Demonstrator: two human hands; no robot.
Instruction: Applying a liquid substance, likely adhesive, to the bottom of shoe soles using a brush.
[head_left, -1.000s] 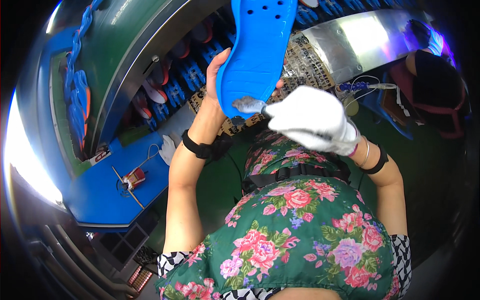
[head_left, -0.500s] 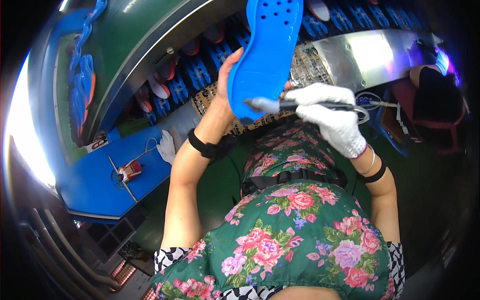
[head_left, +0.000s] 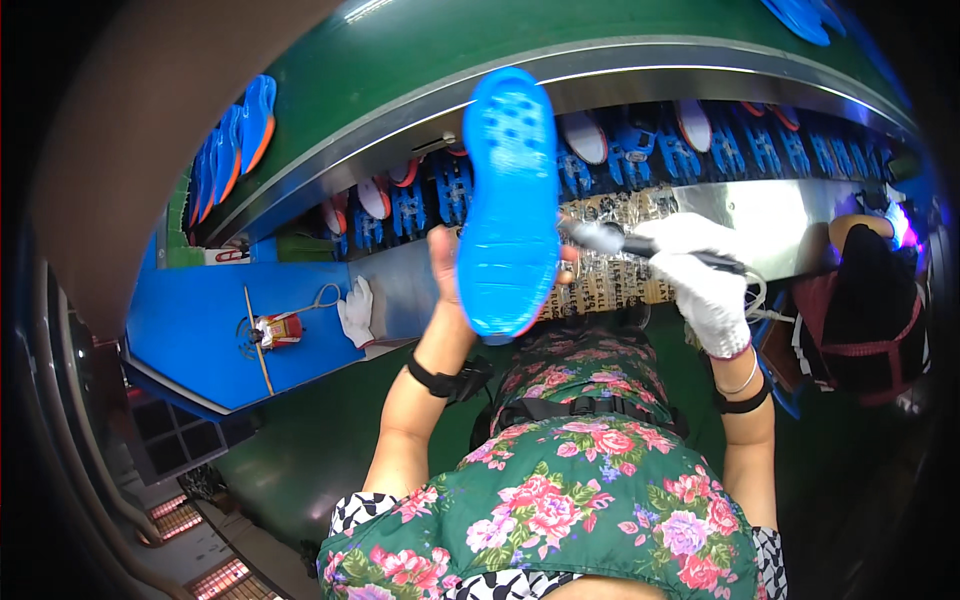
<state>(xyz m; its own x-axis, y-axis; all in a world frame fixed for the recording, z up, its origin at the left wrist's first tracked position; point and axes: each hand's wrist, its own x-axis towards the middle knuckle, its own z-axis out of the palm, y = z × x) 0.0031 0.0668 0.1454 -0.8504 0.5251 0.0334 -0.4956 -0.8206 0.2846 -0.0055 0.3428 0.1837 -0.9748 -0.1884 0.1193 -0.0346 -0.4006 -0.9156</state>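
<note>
A blue shoe sole (head_left: 508,205) is held upright above the lap, clasped along its edge by the bare left hand (head_left: 447,272). A brush-like tool (head_left: 640,245) is gripped in the gloved right hand (head_left: 700,280), its tip just beside the sole's right edge. The sole is best kept steady and the tip worked evenly along the rim. Beyond, at the workbench's (head_left: 200,330) far edge, blue racks (head_left: 640,150) are filled with further soles.
</note>
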